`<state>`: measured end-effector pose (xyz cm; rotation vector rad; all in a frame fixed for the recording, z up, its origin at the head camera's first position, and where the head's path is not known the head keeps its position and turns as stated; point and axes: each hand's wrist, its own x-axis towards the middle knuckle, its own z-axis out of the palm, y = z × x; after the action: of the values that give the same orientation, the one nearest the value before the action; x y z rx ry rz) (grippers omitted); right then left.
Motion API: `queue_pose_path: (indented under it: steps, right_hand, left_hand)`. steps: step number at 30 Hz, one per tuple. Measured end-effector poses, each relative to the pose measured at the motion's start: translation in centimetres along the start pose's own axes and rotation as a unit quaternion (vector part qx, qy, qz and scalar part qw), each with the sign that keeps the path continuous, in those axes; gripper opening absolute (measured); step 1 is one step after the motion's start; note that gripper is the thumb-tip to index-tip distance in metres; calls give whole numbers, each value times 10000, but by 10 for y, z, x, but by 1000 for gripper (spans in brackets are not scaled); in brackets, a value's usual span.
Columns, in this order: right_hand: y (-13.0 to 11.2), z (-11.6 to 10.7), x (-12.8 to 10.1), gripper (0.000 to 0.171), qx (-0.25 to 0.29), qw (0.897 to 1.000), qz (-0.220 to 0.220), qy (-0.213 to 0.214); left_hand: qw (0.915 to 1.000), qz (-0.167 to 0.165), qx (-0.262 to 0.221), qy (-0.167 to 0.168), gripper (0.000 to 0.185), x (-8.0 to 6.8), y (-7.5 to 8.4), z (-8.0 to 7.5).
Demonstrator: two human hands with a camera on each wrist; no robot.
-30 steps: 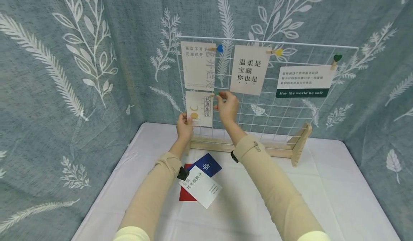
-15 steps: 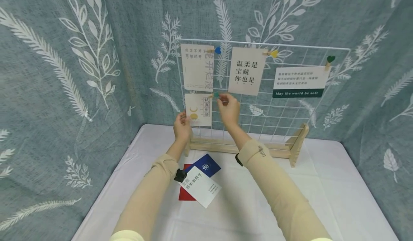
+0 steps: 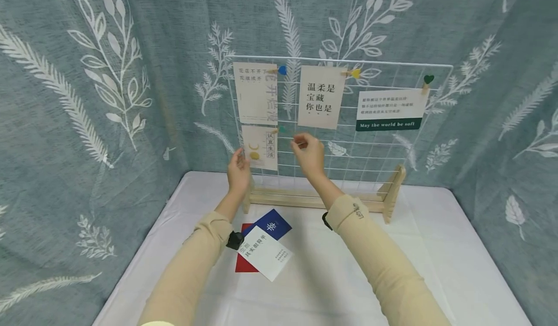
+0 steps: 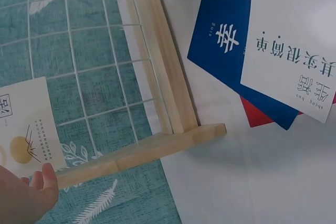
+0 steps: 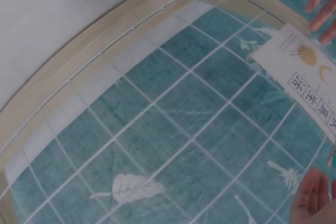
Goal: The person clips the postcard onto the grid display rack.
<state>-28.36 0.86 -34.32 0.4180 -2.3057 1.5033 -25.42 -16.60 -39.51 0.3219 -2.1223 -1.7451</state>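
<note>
Both hands (image 3: 239, 163) raised just off small card (image 3: 259, 147)

This looks like a small staged craft or display corner, not a lived-in room. A blue-grey leaf-print cloth (image 3: 109, 98) hangs as backdrop on three sides around a table (image 3: 436, 248) under a white cover. On it stands a white wire grid (image 3: 375, 147) in a wooden stand (image 3: 305, 200), with printed cards (image 3: 321, 96) pegged up by heart clips (image 3: 429, 79), and more cards (image 3: 266, 253) lying loose below.
</note>
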Motion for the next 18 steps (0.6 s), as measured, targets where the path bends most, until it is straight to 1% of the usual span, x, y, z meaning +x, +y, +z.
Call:
queue_pose_path:
  steps: [3, 10, 12, 15, 18]
  right_hand:
    - [6, -5, -3, 23, -18, 10000, -11, -53]
    - [18, -13, -13, 21, 35, 9997, -217, -124]
    - [21, -16, -15, 22, 72, 9996, -226, -183]
    - [26, -20, -20, 23, 174, 9993, -161, -289]
    - [31, -25, -25, 23, 268, 9991, -85, -328]
  left_hand:
    - [9999, 56, 5, -107, 46, -3, 3, 1]
    - [9993, 371, -13, -68, 43, -8, 1, 0]
    - [9992, 386, 18, -111, 42, -11, 1, -1]
    - [9992, 298, 54, -268, 42, -16, 0, -3]
    - [9990, 248, 101, -354, 42, -20, -1, -5]
